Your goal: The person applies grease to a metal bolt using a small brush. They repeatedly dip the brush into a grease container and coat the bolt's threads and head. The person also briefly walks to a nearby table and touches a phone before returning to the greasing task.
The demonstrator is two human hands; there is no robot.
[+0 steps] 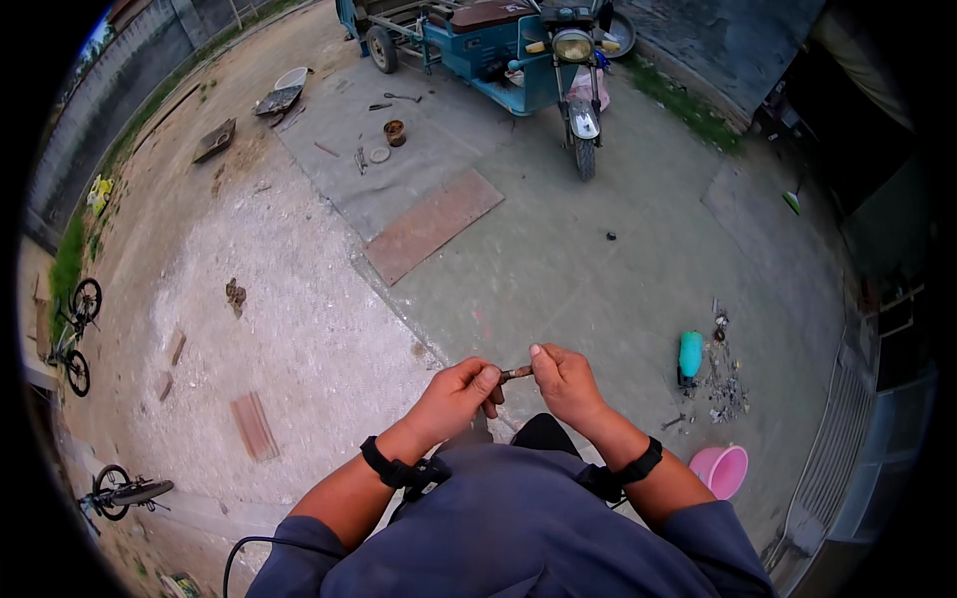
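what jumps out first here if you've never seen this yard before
Low in the middle, the left hand and right hand pinch a small rusty brown piece between them. At the top stands a blue three-wheeled cargo vehicle, its front wheel pointing toward the person, with a reddish board lying flat on the concrete before it. To the right sit a teal cylinder and a pink basin.

Daylit concrete yard [558, 259] with parked blue tricycle [498, 45].

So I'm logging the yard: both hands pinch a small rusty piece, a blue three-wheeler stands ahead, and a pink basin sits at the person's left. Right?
Not quite: the pink basin sits at the person's right, as the head view shows. The left hand and right hand do pinch the small rusty piece, with the blue three-wheeler ahead.
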